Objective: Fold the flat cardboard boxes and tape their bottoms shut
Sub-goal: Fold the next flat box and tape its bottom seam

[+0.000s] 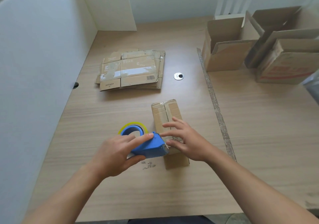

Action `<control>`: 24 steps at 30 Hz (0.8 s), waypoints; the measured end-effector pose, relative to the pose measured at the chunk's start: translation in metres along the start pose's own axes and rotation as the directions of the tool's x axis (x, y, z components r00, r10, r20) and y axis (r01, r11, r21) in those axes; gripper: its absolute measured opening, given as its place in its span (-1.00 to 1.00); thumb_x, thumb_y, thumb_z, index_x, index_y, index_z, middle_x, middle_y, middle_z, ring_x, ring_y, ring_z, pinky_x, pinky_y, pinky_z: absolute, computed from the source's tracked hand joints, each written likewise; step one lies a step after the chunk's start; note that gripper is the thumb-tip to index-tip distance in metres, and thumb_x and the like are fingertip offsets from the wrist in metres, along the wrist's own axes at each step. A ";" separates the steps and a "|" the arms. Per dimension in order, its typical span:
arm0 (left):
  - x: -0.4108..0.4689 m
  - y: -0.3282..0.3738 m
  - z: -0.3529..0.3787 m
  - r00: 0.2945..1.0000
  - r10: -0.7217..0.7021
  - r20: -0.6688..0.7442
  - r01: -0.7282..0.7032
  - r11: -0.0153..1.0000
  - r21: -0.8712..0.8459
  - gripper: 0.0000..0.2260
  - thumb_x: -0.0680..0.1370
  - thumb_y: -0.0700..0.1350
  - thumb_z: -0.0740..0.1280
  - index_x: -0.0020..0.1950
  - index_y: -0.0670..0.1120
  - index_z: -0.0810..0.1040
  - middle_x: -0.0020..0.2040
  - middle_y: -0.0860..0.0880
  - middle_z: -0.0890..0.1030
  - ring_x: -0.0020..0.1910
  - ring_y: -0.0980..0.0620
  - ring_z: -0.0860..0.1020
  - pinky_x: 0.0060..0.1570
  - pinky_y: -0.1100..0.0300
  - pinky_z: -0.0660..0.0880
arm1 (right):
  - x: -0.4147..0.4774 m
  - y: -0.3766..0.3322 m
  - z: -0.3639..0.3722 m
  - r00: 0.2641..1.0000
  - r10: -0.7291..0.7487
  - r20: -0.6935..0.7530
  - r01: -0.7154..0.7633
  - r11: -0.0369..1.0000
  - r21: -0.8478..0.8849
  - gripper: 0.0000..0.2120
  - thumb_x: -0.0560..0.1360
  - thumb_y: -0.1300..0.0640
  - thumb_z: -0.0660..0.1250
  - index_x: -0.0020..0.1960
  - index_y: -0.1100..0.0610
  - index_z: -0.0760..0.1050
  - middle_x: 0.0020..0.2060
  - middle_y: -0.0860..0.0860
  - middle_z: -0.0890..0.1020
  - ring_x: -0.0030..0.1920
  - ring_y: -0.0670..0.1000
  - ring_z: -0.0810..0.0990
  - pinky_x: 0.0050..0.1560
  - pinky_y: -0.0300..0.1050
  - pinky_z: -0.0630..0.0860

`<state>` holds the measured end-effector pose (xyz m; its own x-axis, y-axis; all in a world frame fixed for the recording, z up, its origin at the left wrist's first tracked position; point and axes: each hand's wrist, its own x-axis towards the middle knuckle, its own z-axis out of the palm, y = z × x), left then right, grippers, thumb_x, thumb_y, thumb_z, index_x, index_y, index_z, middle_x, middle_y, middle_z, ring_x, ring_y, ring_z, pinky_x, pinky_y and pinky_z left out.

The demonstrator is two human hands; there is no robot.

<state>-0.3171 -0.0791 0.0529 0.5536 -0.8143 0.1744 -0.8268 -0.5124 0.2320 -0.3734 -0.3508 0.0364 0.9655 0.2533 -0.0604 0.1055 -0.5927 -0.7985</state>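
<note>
A small folded cardboard box stands bottom-up on the wooden table, its two flaps meeting in a seam down the middle. My left hand grips a blue tape dispenser with a yellowish tape roll, its front end against the box's near left edge. My right hand rests on the box's near end with fingers spread and nearly straight, fingertips by the dispenser's mouth. A stack of flat cardboard boxes lies farther back, marked HT007.
Several opened-up boxes stand at the back right, one with red print. A round metal cable grommet sits mid-table. A strip of worn tape runs along a seam in the table. White partition walls close the left and back.
</note>
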 end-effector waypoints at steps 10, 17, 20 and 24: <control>0.006 0.004 0.004 0.996 0.049 -0.078 -0.048 0.999 0.020 -0.47 0.59 0.18 0.26 0.54 0.15 0.24 -0.16 0.09 0.52 -0.28 0.04 0.44 -0.30 0.22 0.39 | -0.008 -0.002 -0.001 0.996 0.052 -0.076 -0.036 0.979 0.199 -0.70 0.57 -0.05 0.24 0.10 0.05 0.67 0.22 -0.14 0.54 0.33 -0.14 0.41 0.33 -0.14 0.35; 0.007 0.008 -0.002 0.998 0.051 -0.046 -0.053 0.997 -0.048 -0.43 0.59 0.19 0.27 0.57 0.15 0.20 -0.14 0.15 0.45 -0.26 0.12 0.36 -0.22 0.36 0.23 | -0.005 -0.003 -0.003 0.984 0.085 -0.154 -0.058 0.983 0.172 -0.85 0.55 0.07 0.40 -0.01 0.12 0.70 0.12 -0.11 0.54 0.22 -0.05 0.50 0.26 -0.01 0.44; 0.007 0.008 -0.006 0.999 0.041 -0.003 -0.041 0.992 -0.121 -0.44 0.60 0.23 0.22 0.57 0.17 0.17 -0.03 0.12 0.61 -0.16 0.11 0.48 -0.18 0.35 0.33 | -0.006 0.000 -0.005 0.984 0.073 -0.164 -0.058 0.994 0.094 -0.84 0.56 0.07 0.39 -0.02 0.13 0.70 0.12 -0.09 0.51 0.24 -0.03 0.45 0.28 -0.19 0.35; 0.008 0.008 -0.011 0.998 0.026 0.050 -0.016 0.984 -0.177 -0.42 0.56 0.24 0.25 0.56 0.21 0.18 0.11 0.14 0.64 -0.04 0.14 0.53 -0.08 0.43 0.36 | -0.015 0.004 -0.013 0.980 0.138 -0.141 -0.105 0.969 0.222 -0.81 0.60 0.16 0.32 -0.13 0.07 0.66 0.11 -0.03 0.47 0.15 -0.12 0.48 0.11 -0.42 0.34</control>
<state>-0.3185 -0.0867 0.0667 0.5266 -0.8398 0.1321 -0.8050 -0.4426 0.3950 -0.3848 -0.3663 0.0420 0.9947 0.0583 -0.0849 -0.0516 -0.4313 -0.9007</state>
